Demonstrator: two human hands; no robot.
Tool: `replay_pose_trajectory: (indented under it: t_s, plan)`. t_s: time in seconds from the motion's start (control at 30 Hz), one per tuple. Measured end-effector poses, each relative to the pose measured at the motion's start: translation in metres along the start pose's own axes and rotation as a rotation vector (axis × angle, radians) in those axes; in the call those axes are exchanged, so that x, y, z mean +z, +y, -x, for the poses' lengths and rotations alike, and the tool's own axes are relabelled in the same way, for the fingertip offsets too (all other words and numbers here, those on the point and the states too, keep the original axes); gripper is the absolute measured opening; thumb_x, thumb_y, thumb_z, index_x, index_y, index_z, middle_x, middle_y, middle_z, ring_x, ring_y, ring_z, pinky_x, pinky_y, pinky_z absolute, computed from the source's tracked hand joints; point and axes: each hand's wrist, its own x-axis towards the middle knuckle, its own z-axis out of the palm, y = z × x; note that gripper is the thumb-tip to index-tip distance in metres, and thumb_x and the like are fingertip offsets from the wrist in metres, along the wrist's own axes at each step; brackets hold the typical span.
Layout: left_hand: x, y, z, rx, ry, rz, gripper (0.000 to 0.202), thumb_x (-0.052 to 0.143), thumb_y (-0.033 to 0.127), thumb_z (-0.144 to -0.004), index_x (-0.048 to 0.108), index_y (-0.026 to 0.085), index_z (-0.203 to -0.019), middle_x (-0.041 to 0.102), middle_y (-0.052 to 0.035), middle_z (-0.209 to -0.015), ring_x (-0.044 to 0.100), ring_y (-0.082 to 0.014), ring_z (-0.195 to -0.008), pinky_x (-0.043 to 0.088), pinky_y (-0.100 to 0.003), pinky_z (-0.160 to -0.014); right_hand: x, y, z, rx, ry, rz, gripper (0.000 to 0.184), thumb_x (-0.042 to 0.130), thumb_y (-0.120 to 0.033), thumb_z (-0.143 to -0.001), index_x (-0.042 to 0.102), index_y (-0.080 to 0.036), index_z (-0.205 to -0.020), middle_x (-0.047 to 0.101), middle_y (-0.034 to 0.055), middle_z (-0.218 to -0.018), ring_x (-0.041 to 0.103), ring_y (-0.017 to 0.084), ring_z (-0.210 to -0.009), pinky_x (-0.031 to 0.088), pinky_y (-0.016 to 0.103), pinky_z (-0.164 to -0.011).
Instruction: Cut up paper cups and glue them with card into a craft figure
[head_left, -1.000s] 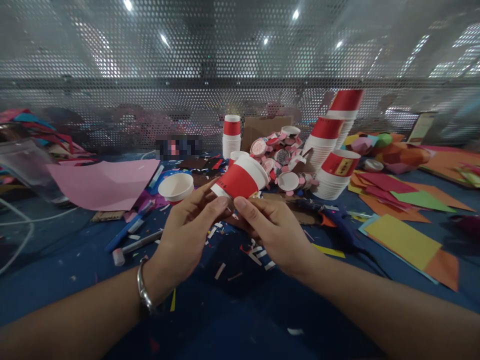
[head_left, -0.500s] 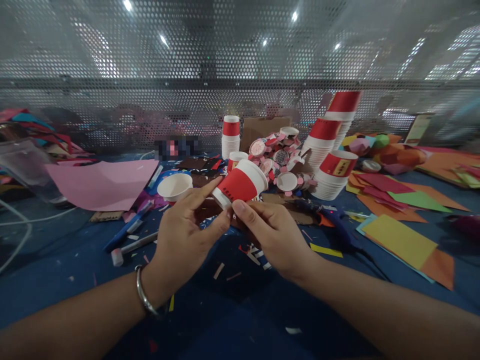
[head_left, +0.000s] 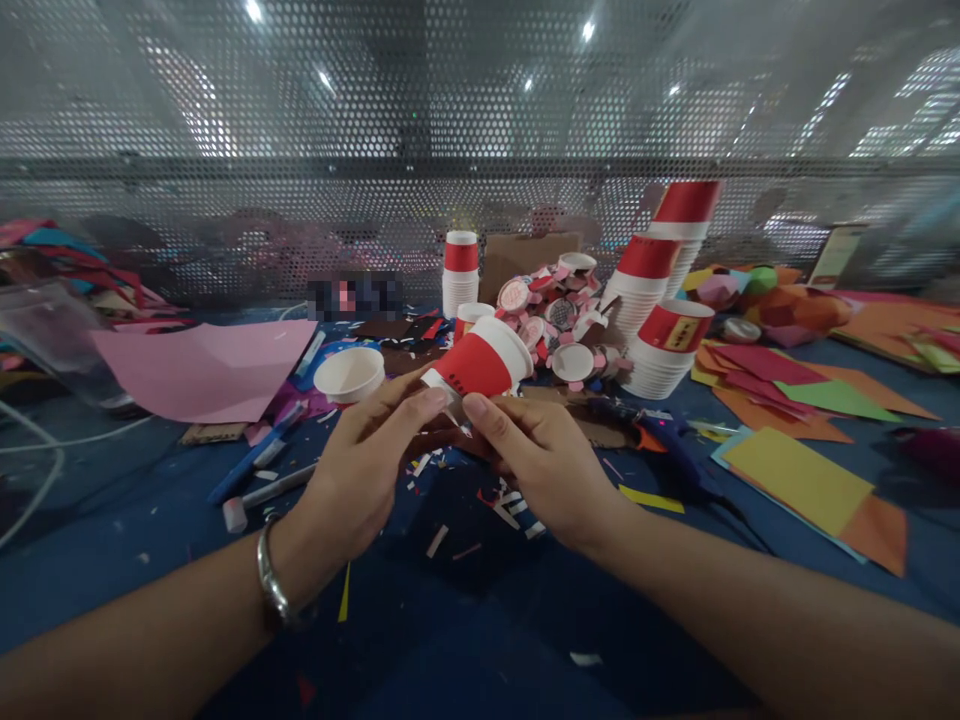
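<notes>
At the far left of our dark blue bench (head_left: 450,640) sits a clear plastic container (head_left: 67,345), then a broad pink sheet (head_left: 210,370). In front of the sheet lie a blue marker (head_left: 236,475) and a grey pen (head_left: 281,487). Near our fingers stands an open cup (head_left: 349,375), white inside. Our left hand (head_left: 360,465), below a silver bangle (head_left: 274,575), pinches the base end of a red-and-white cup (head_left: 480,362). We hold this cup above the bench at the centre, tilted, its white rim facing up and right. Our right hand (head_left: 555,465) closes on its lower side, thumb in front, the other fingers partly hidden. Behind rises a heap of round pieces with pink tabs (head_left: 559,310). Farther right we see tall cup stacks (head_left: 641,270), a corded blue tool (head_left: 686,450) and a yellow sheet (head_left: 802,480) lying over an orange one.
</notes>
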Motion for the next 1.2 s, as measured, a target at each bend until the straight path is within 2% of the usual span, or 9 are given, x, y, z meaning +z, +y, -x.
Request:
replay_pose_trajectory:
  t_s: [0.07,0.13,0.33,0.4,0.57,0.67,0.8,0.97,1.2]
  plan:
    - [-0.001,0.000,-0.001,-0.025,-0.023,0.016,0.030,0.074,0.034,-0.090,0.077,0.020,-0.117,0.077,-0.0094,-0.121,0.073,-0.0263,-0.108,0.061,-0.037,-0.091,0.000,0.001,0.000,0.009,-0.005,0.017,0.052,0.054,-0.061,-0.098,0.048,-0.020,-0.066,0.038,-0.0046,-0.061,0.032,0.010,-0.056,0.024,0.027,-0.050]
    - [-0.001,-0.001,-0.001,0.003,-0.023,-0.003,0.033,0.074,0.032,-0.091,0.076,0.021,-0.122,0.076,-0.0094,-0.124,0.072,-0.0257,-0.110,0.061,-0.036,-0.093,0.000,0.000,0.000,0.008,-0.013,0.026,0.052,0.054,-0.060,-0.099,0.048,-0.020,-0.066,0.039,-0.0046,-0.062,0.032,0.009,-0.055,0.024,0.027,-0.050]
    - [0.000,-0.002,0.002,0.090,0.072,-0.080,0.047,0.078,0.033,-0.087,0.071,0.023,-0.133,0.076,-0.0103,-0.124,0.073,-0.0263,-0.110,0.061,-0.042,-0.096,0.001,-0.003,0.003,-0.037,-0.002,0.006,0.051,0.054,-0.056,-0.100,0.047,-0.020,-0.065,0.038,-0.0045,-0.062,0.032,0.010,-0.057,0.026,0.027,-0.053]
    - [0.000,-0.003,0.003,0.098,0.073,-0.104,0.050,0.079,0.033,-0.086,0.070,0.025,-0.135,0.078,-0.0090,-0.122,0.074,-0.0264,-0.109,0.062,-0.043,-0.097,0.001,-0.004,0.004,-0.031,0.001,0.001,0.052,0.055,-0.056,-0.100,0.046,-0.020,-0.064,0.036,-0.0050,-0.061,0.031,0.010,-0.056,0.025,0.028,-0.053]
    - [-0.001,-0.001,0.007,0.166,0.103,-0.277,0.055,0.081,0.034,-0.084,0.068,0.024,-0.137,0.080,-0.0068,-0.114,0.075,-0.0251,-0.102,0.063,-0.041,-0.092,0.002,-0.003,0.006,0.000,0.001,-0.032,0.050,0.055,-0.056,-0.101,0.050,-0.019,-0.067,0.036,-0.0048,-0.062,0.032,0.010,-0.058,0.024,0.028,-0.053]
    - [-0.001,0.000,0.010,0.228,0.119,-0.394,0.054,0.080,0.034,-0.084,0.068,0.025,-0.136,0.080,-0.0055,-0.114,0.076,-0.0237,-0.100,0.063,-0.038,-0.091,0.003,-0.003,0.009,-0.028,-0.002,-0.049,0.050,0.055,-0.056,-0.101,0.049,-0.019,-0.067,0.038,-0.0041,-0.063,0.033,0.010,-0.059,0.025,0.029,-0.054]
    - [0.001,-0.001,0.013,0.258,0.142,-0.441,0.050,0.078,0.034,-0.086,0.070,0.026,-0.134,0.080,-0.0045,-0.115,0.076,-0.0220,-0.099,0.062,-0.037,-0.092,0.003,-0.003,0.011,-0.052,0.013,-0.022,0.050,0.054,-0.055,-0.102,0.050,-0.020,-0.067,0.037,-0.0044,-0.062,0.032,0.010,-0.057,0.025,0.029,-0.053]
    - [0.002,0.000,0.013,0.244,0.170,-0.478,0.050,0.077,0.034,-0.085,0.070,0.027,-0.134,0.081,-0.0030,-0.103,0.076,-0.0215,-0.091,0.064,-0.036,-0.084,0.005,-0.003,0.009,-0.020,0.019,-0.031,0.049,0.055,-0.057,-0.101,0.053,-0.020,-0.068,0.037,-0.0045,-0.061,0.030,0.010,-0.055,0.022,0.029,-0.050]
    - [-0.001,-0.004,0.011,0.282,0.144,-0.500,0.054,0.078,0.036,-0.084,0.068,0.027,-0.136,0.078,-0.0060,-0.121,0.076,-0.0241,-0.099,0.063,-0.040,-0.092,0.005,-0.004,0.010,-0.004,0.026,-0.044,0.051,0.055,-0.060,-0.099,0.052,-0.020,-0.068,0.036,-0.0048,-0.061,0.029,0.010,-0.053,0.021,0.028,-0.049]
